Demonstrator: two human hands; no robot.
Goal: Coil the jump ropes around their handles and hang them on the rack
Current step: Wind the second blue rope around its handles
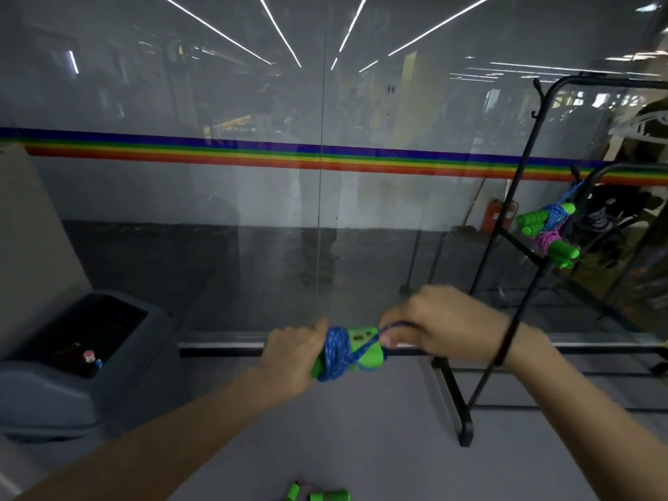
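Two hands: left hand (292, 350) grips handles (364, 338) (partly wrapped), right hand (444, 320) pinches blue rope (336, 350).

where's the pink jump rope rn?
Head view, far right: the pink jump rope hangs coiled on the black rack, just below the blue-wrapped bundle hung there.

Glass wall (217, 103) spans the view, crossed by a rainbow stripe (217, 155). Light strips (215, 28) reflect at 12 o'clock. Grey floor (361, 428) at 6 o'clock. Dark bin (54, 392) at 8 o'clock.
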